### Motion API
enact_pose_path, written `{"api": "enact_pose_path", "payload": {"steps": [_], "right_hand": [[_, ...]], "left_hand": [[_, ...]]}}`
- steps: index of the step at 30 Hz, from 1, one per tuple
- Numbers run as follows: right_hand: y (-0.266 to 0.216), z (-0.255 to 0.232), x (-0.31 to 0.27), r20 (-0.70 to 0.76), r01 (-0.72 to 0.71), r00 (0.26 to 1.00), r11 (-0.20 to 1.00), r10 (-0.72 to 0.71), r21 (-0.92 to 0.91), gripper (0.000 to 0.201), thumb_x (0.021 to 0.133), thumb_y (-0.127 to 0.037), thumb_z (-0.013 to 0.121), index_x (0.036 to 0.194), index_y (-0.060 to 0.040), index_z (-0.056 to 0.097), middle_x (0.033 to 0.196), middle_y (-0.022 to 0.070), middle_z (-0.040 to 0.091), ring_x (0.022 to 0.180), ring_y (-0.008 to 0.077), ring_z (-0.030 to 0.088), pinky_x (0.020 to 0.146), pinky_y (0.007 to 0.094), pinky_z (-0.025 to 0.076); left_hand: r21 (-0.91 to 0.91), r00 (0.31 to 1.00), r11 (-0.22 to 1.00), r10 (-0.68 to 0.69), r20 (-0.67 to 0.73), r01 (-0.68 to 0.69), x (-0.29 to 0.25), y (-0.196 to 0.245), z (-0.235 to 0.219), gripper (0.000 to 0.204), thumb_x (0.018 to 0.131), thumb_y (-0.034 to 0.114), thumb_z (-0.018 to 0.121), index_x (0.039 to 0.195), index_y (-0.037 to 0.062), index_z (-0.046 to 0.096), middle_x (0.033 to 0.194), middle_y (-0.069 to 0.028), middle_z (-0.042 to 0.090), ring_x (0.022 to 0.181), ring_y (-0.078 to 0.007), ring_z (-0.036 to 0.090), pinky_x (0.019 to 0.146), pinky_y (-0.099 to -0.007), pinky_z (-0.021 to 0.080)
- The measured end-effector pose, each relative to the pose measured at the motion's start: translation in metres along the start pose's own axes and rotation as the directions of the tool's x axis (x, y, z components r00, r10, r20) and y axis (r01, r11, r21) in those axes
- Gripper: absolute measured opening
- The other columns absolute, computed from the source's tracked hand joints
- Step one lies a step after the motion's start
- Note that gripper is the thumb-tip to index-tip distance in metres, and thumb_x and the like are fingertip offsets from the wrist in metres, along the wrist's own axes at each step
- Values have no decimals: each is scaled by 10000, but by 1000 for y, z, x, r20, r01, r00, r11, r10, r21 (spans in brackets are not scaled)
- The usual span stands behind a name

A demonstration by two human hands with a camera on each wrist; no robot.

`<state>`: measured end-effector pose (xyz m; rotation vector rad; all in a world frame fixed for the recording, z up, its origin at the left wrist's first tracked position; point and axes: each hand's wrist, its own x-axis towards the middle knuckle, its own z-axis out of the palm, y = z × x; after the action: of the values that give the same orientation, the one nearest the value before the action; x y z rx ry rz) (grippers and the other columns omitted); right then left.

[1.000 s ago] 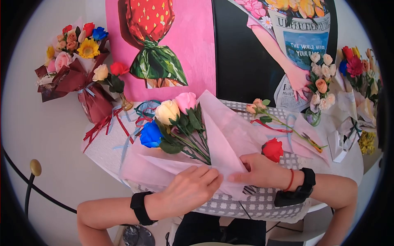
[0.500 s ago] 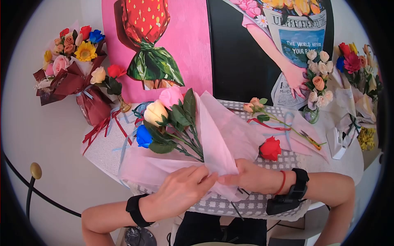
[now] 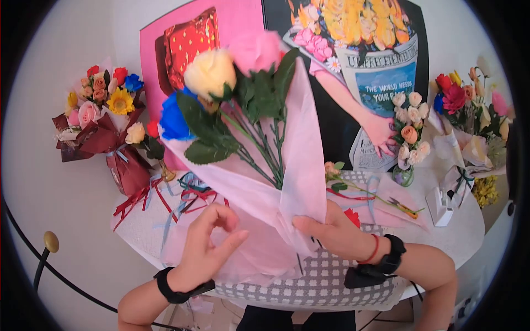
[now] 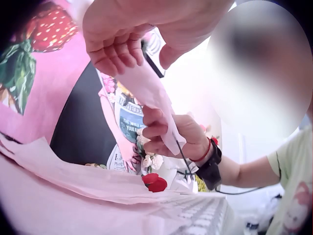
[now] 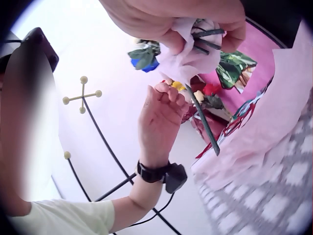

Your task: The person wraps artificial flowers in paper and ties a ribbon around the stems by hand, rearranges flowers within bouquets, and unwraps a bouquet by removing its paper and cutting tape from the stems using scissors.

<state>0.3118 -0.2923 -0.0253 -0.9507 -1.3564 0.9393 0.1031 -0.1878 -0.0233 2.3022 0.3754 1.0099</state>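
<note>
Two canvases lean against the pale wall, a pink one with a red, seed-dotted wrapped sweet (image 3: 187, 49) and a black one with a painted newspaper bouquet (image 3: 381, 91). Before them stands a white, round-cornered table (image 3: 464, 237), with a grey-and-white checked cloth (image 3: 331, 278) along its near edge.

From where I stand, the person's right hand (image 3: 338, 229) is closed around the gathered base of a pale pink paper-wrapped bouquet (image 3: 306, 176), holding it above the table's near edge. Dark green stems (image 5: 203, 120) poke out below that grip. The left hand (image 3: 204, 243) is near it, fingers loosely curled, thumb apart, holding nothing.

At the bouquet's top sit a blue rose (image 3: 176, 118), a cream rose (image 3: 210, 73) and a pink rose (image 3: 255, 51) among dark leaves. Beneath, a loose pale pink sheet (image 3: 248, 256) spreads over the cloth, and a red rose (image 3: 351, 218) shows partly behind the right hand.

Farther out, red and blue ribbons (image 3: 193, 190) tangle towards the far left edge, beside a maroon-wrapped bouquet (image 3: 126, 171). Orange-handled scissors (image 3: 406, 208) lie towards the right edge, near a white boxy object (image 3: 440, 205).
</note>
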Motion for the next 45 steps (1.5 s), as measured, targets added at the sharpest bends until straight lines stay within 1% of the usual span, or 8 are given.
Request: {"api": "enact_pose_path", "payload": {"steps": [6, 22, 28, 30, 32, 34, 42, 45], "right_hand": [[24, -7, 54, -70, 220, 971, 969, -228, -110, 206, 858, -87, 526, 1046, -3, 516, 900, 23, 570, 775, 78, 521, 654, 229, 442], [56, -63, 107, -105, 393, 838, 725, -536, -566, 202, 772, -105, 625, 922, -23, 519, 834, 76, 558, 759, 178, 535, 682, 299, 443], [33, -66, 95, -137, 243, 879, 676, -457, -695, 529, 690, -509, 669, 840, -4, 626, 762, 127, 638, 649, 229, 604, 599, 333, 471], [7, -64, 83, -330, -225, 938, 534, -108, -815, 622, 652, -572, 665, 825, 23, 616, 738, 120, 636, 662, 228, 616, 596, 337, 481], [-7, -62, 83, -376, -350, 926, 461, 38, -815, 572, 686, -492, 685, 923, 20, 599, 839, 132, 628, 764, 241, 614, 686, 339, 482], [20, -83, 92, -106, 328, 795, 571, -597, -753, 500, 713, -340, 713, 1023, 21, 557, 960, 142, 601, 882, 238, 586, 783, 344, 456], [-12, -69, 79, -210, 371, 840, 813, -499, -450, 433, 735, -86, 676, 1118, -16, 487, 1081, 100, 548, 968, 197, 541, 830, 296, 430], [-19, -75, 72, -147, 432, 748, 643, -647, -633, 357, 766, -54, 623, 1097, -20, 492, 1051, 89, 550, 955, 184, 536, 812, 305, 434]], "left_hand": [[-704, 965, 661, -202, 168, 261, 66, -17, 30, 551, 765, 222, 683, 1202, -2, 432, 1113, -64, 527, 1028, -147, 499, 857, -264, 401], [-251, 996, 967, 63, 60, -46, 145, -51, 60, 153, 818, 160, 619, 830, 28, 543, 695, -7, 510, 614, -82, 460, 521, -237, 380], [-268, 980, 943, 199, -20, -197, 152, -94, 64, 292, 852, 80, 557, 1136, 72, 491, 1013, -20, 533, 866, -100, 502, 690, -249, 445], [-111, 996, 992, 63, 62, -56, 150, -94, 59, 309, 856, 92, 557, 1156, 70, 487, 1051, -36, 537, 915, -122, 497, 760, -261, 438], [-91, 990, 987, 135, 29, -132, 149, -106, 63, 301, 853, 110, 565, 1142, 66, 493, 1024, -35, 544, 892, -127, 497, 754, -263, 434], [-67, 978, 976, 210, -2, -209, 148, -106, 67, 295, 851, 127, 573, 1129, 62, 499, 998, -35, 550, 870, -132, 498, 747, -265, 430], [-161, 991, 985, -45, 125, 66, 139, -73, 62, 317, 813, 258, 634, 907, -10, 493, 822, -77, 496, 780, -160, 471, 696, -300, 406], [-102, 992, 993, -55, 110, 66, 136, -73, 63, 324, 813, 278, 633, 892, -8, 500, 805, -70, 496, 761, -171, 471, 694, -296, 403]]}}
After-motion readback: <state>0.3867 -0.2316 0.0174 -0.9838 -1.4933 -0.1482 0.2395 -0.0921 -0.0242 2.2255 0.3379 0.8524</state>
